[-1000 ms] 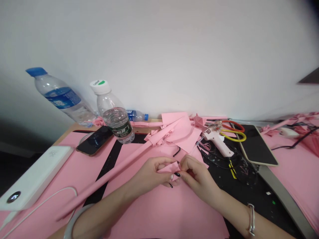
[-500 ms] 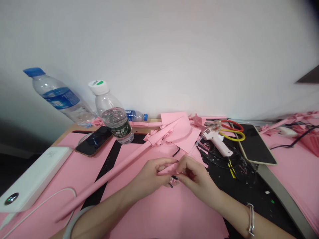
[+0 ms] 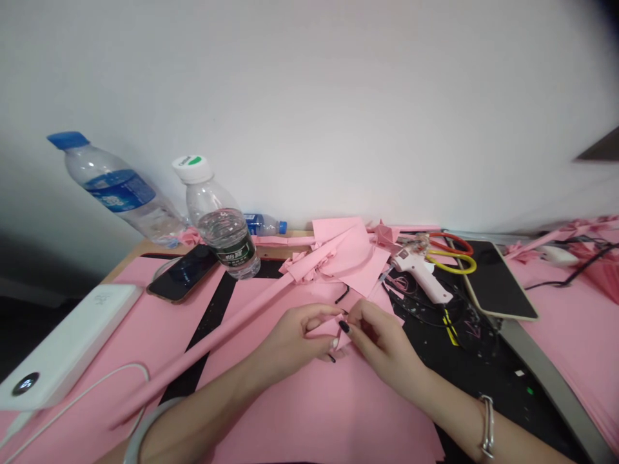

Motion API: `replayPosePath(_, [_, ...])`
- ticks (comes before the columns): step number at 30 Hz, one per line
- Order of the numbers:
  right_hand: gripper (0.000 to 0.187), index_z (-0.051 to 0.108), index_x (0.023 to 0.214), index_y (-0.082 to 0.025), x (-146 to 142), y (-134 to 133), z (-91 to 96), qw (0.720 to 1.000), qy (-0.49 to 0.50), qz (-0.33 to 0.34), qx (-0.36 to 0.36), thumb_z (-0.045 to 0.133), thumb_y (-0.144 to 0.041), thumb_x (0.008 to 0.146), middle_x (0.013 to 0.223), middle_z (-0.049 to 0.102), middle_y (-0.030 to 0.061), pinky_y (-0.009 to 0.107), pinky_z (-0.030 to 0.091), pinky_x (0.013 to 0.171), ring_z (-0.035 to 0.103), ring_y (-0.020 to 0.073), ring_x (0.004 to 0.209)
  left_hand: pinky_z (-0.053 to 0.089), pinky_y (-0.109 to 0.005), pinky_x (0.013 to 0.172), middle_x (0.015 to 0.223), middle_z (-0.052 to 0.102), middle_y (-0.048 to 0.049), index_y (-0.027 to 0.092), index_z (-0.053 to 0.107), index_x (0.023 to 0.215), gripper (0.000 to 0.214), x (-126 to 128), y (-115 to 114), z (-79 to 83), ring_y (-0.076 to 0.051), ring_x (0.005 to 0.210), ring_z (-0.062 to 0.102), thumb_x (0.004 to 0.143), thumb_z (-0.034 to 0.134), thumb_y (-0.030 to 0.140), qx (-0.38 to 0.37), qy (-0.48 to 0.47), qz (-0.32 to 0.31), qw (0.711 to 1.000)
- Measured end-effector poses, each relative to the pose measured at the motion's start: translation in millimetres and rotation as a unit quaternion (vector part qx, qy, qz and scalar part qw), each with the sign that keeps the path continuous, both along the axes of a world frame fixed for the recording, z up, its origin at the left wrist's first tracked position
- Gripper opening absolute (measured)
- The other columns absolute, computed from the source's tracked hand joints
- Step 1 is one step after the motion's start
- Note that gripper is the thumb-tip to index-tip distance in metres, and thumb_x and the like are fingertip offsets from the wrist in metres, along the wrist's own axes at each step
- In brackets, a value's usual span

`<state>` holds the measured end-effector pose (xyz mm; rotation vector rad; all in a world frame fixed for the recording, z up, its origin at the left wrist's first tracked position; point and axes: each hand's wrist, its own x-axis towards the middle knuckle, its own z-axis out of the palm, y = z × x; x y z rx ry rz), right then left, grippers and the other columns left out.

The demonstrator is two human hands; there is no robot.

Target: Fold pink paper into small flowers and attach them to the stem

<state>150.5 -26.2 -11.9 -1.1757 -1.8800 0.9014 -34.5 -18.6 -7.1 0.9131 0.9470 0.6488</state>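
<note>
My left hand (image 3: 296,340) and my right hand (image 3: 382,341) meet at the middle of the desk, both pinched on a small folded piece of pink paper (image 3: 331,327). Dark-painted fingertips press its folds. The hands hover just above a large pink sheet (image 3: 319,412). A long pink paper roll (image 3: 227,328) runs diagonally to the left of my left hand. Most of the small piece is hidden by my fingers.
Two water bottles (image 3: 220,222) (image 3: 116,190), a phone (image 3: 182,274) and a white power bank (image 3: 68,348) stand at the left. A glue gun (image 3: 423,277), scissors (image 3: 452,254) and a tablet (image 3: 498,280) lie at the right. Folded pink pieces (image 3: 338,254) pile up behind my hands.
The fingers of both hands have shifted slightly on the small pink piece, working its fold. Nothing else has moved.
</note>
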Motion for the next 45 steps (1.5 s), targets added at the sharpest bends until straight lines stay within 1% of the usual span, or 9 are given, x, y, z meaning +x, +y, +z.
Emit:
replayPosePath(6, [0.022,0.044,0.074,-0.022,-0.1,0.7,0.2,1.000,-0.010,0.007,-0.001,0.045,-0.020,0.096,0.066,0.047,-0.0025,0.025,0.037,0.053,0.043,0.0135,0.058,0.059,-0.030,0.069,0.110,0.073,-0.0053,0.020,0.068,0.113,0.045,-1.1,0.4,-0.3,-0.020,0.079,0.074,0.070,0.067,0.007,0.005,-0.011,-0.011,1.000])
replayPosePath(12, [0.022,0.040,0.076,-0.024,-0.2,-1.4,-3.7,0.997,0.005,0.004,-0.071,0.046,-0.024,0.098,0.055,0.044,-0.0070,0.024,0.031,0.046,0.040,0.0117,0.047,0.058,-0.031,0.069,0.103,0.073,-0.0049,0.020,0.068,0.115,0.045,-2.2,0.5,-0.6,-0.020,0.078,0.073,0.071,0.068,0.009,0.010,0.002,-0.024,1.000])
replayPosePath(18, [0.020,0.039,0.078,-0.024,0.0,-1.6,-7.0,0.998,0.000,0.001,-0.060,0.045,-0.023,0.097,0.055,0.043,-0.0075,0.023,0.030,0.045,0.038,0.0115,0.046,0.057,-0.034,0.071,0.088,0.072,-0.0046,0.018,0.066,0.117,0.041,-2.5,2.0,1.2,-0.021,0.077,0.072,0.078,0.074,0.030,0.002,-0.004,-0.031,1.000])
replayPosePath(20, [0.020,0.040,0.077,-0.024,-0.1,-1.8,-7.0,0.999,-0.002,-0.004,-0.050,0.046,-0.023,0.097,0.056,0.043,-0.0073,0.023,0.030,0.046,0.038,0.0114,0.047,0.057,-0.032,0.070,0.090,0.072,-0.0050,0.017,0.066,0.115,0.041,-2.6,2.3,1.0,-0.020,0.077,0.071,0.077,0.075,0.031,0.006,-0.010,-0.031,0.999])
replayPosePath(25, [0.020,0.039,0.076,-0.024,-1.4,-2.3,-5.7,1.000,-0.006,-0.009,-0.025,0.047,-0.019,0.094,0.058,0.043,-0.0071,0.023,0.031,0.047,0.038,0.0113,0.048,0.057,-0.030,0.069,0.114,0.070,-0.0076,0.019,0.067,0.108,0.039,-2.3,2.1,0.4,-0.018,0.077,0.072,0.070,0.077,0.018,0.017,-0.012,-0.035,0.999])
replayPosePath(32, [0.020,0.042,0.075,-0.024,-3.5,-3.2,-3.7,0.999,-0.003,-0.017,-0.030,0.050,-0.020,0.093,0.056,0.045,-0.0066,0.023,0.031,0.046,0.041,0.0115,0.048,0.058,-0.032,0.072,0.104,0.072,-0.0079,0.018,0.067,0.107,0.036,-2.8,1.8,-4.0,-0.021,0.083,0.072,0.073,0.075,0.020,0.036,-0.025,-0.048,0.998])
replayPosePath(36, [0.022,0.043,0.075,-0.024,-3.6,-2.5,-3.2,0.997,0.026,-0.021,-0.070,0.052,-0.026,0.094,0.055,0.045,-0.0067,0.023,0.033,0.045,0.042,0.0116,0.047,0.057,-0.030,0.069,0.095,0.073,-0.0048,0.018,0.065,0.105,0.037,-0.7,2.3,-1.2,-0.020,0.077,0.072,0.070,0.076,0.017,0.016,-0.009,-0.021,1.000])
replayPosePath(40, [0.023,0.045,0.078,-0.023,-4.2,-1.2,-3.4,0.986,0.095,-0.005,-0.134,0.056,-0.035,0.094,0.060,0.053,-0.0049,0.023,0.040,0.047,0.050,0.0118,0.049,0.055,-0.029,0.067,0.089,0.073,-0.0030,0.018,0.063,0.103,0.037,0.2,3.1,1.5,-0.017,0.072,0.071,0.069,0.077,0.019,0.012,-0.007,0.009,1.000])
replayPosePath(45, [0.028,0.047,0.075,-0.022,-4.7,0.6,-4.4,0.979,0.136,-0.005,-0.151,0.062,-0.039,0.092,0.069,0.059,-0.0014,0.024,0.043,0.049,0.055,0.0114,0.053,0.053,-0.029,0.068,0.083,0.072,-0.0018,0.019,0.062,0.099,0.032,-0.7,3.9,-1.0,-0.017,0.072,0.069,0.071,0.076,0.019,0.036,-0.011,0.016,0.999])
